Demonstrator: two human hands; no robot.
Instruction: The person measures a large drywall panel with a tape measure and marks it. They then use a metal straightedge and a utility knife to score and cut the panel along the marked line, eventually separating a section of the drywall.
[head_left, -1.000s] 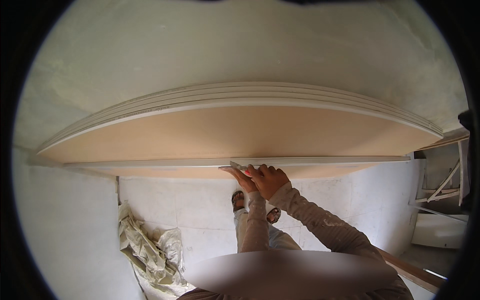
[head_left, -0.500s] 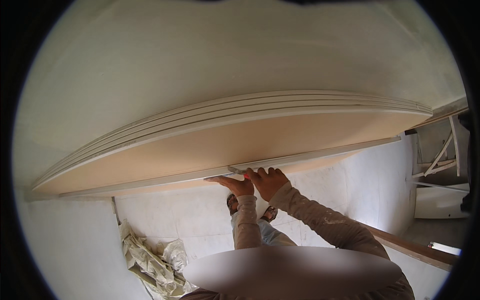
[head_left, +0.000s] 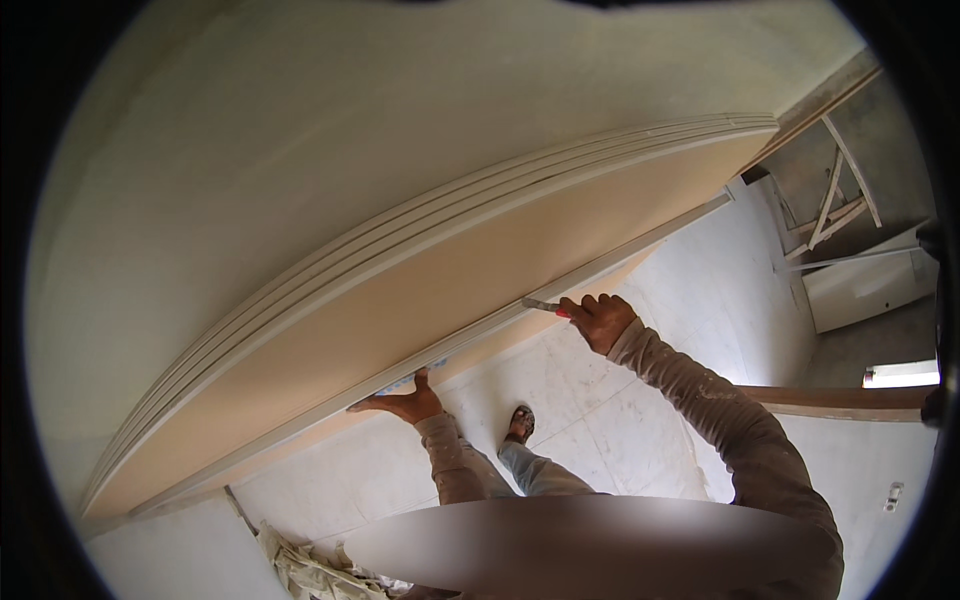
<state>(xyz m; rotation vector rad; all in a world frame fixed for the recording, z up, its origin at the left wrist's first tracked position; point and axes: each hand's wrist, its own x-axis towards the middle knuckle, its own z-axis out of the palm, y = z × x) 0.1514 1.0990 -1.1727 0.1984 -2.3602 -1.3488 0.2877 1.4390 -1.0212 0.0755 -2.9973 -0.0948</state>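
My right hand (head_left: 600,322) is closed around a narrow, flat grey tool (head_left: 542,304) with a red part by my fingers, perhaps a scraper. Its tip meets the top edge of the front panel (head_left: 620,236), a long board with a pale edge. Lower down the same edge, my left hand (head_left: 405,404) lies with fingers stretched out and thumb spread apart. A blue-patterned patch (head_left: 402,383) shows between thumb and fingers; whether it is print on the panel cannot be made out. Behind stands a tan-faced panel (head_left: 440,290), in front of several stacked ones.
A pale wall (head_left: 400,110) backs the stacked panels. Crumpled sheeting (head_left: 310,570) lies on the floor at lower left. My foot (head_left: 520,422) stands on pale tiles. At right are a wooden beam (head_left: 840,402), a wooden frame (head_left: 835,200) and a white board (head_left: 865,280).
My hands have separated: the right, with the tool, went right along the panel edge, the left went left and its thumb spread. The whole view has tilted.
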